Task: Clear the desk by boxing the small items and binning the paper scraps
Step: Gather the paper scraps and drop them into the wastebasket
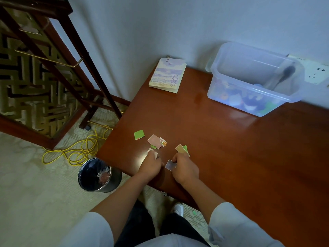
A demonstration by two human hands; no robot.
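Evidently gathering for the bin [114, 181] at lower left, the left hand [151, 164] curls round pale scraps [155, 154] while the right hand [185, 169] pinches a purple scrap [170, 165].

Person in a pale top and dark trousers.
The left sleeve [92, 230] and right sleeve [231, 227] are light grey-white, loose and bunched near the elbows, with forearms bare down to the left hand [151, 165] and right hand [186, 170]; black trousers [138, 223], one white shoe [178, 208].
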